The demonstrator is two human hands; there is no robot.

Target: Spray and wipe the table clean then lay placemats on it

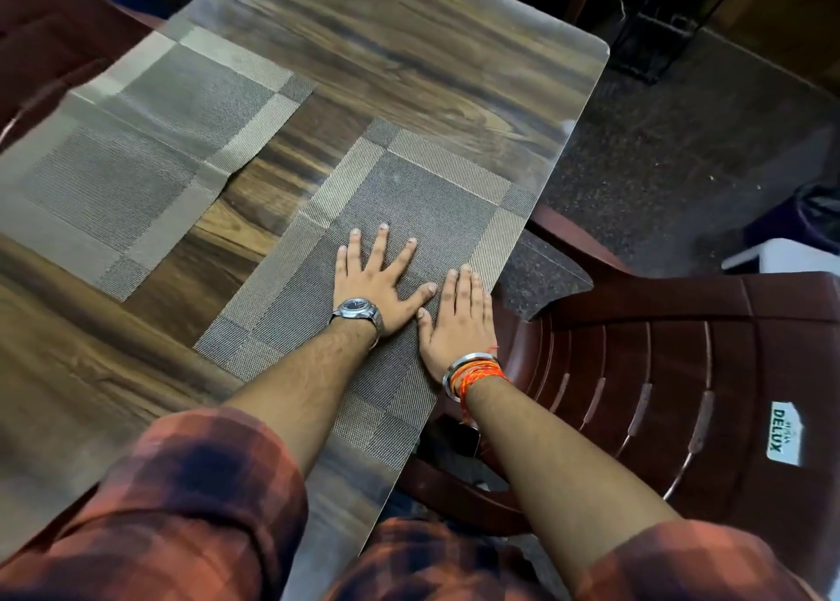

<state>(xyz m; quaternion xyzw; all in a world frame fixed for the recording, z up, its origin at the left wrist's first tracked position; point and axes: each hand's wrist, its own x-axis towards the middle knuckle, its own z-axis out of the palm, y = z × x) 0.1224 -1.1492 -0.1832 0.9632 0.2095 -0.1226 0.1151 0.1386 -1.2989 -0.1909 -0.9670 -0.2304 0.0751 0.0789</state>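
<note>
both palms flat, fingers spread, gripping nothing. left hand and right hand press the near placemat side by side, thumbs almost touching. mat sits at the table right edge, long axis running near-to-far along that edge; right hand is on the edge side, left more toward mat centre. looks like smoothing/squaring step, so any nudge is judged against the table edge. second placemat lies further left and far, well apart, with a raised crease on its near-right border; left hand is nearer to it. maroon chair right of table. no containers, spray or cloth in view.
</note>
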